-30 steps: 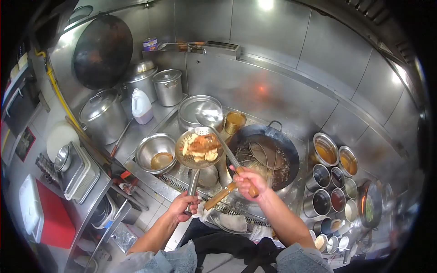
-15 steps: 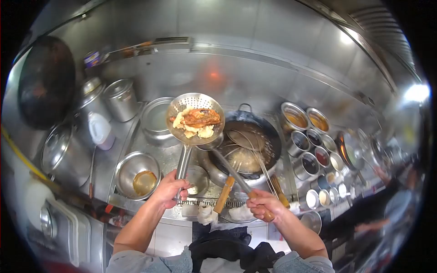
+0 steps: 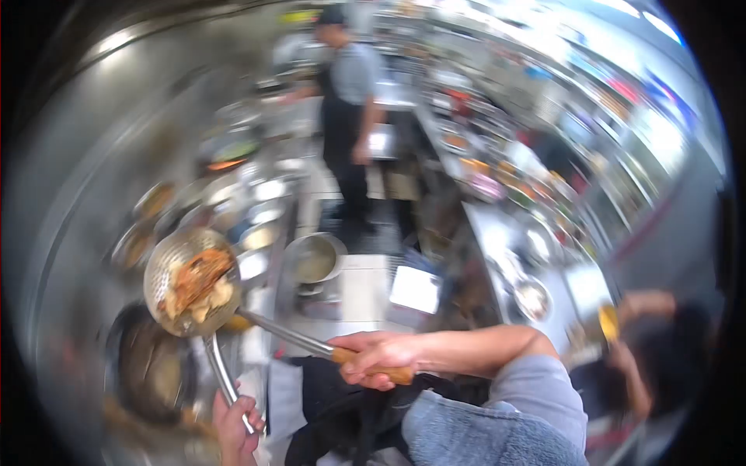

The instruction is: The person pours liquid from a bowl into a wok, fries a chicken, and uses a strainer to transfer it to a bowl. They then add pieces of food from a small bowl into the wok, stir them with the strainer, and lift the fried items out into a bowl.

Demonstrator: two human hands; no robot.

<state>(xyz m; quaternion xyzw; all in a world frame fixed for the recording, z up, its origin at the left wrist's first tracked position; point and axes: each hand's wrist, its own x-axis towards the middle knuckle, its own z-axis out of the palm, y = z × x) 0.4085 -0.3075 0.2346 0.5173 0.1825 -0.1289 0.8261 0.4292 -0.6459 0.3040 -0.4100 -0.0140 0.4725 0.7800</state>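
My left hand [image 3: 235, 422] is closed round the metal handle of a perforated strainer [image 3: 167, 268]. Browned fried pieces [image 3: 202, 283] lie in the strainer's bowl. My right hand [image 3: 378, 359] grips the wooden handle of a metal-shafted ladle [image 3: 291, 334], whose far end is hidden behind the strainer. Below the strainer at the left is a dark wok [image 3: 124, 365], blurred, with a wire skimmer in it.
A person in a dark apron [image 3: 346, 116] stands in the aisle ahead. A metal pot [image 3: 315, 260] is nearer me, beside sauce containers [image 3: 260, 237]. A counter with food containers [image 3: 497, 225] runs along the right, where another person's arm [image 3: 633, 373] shows.
The view has swung right, from the stove toward the aisle, with much blur. Both hands keep their tools, and the loaded strainer now appears at the left. The people have come clearly into view.
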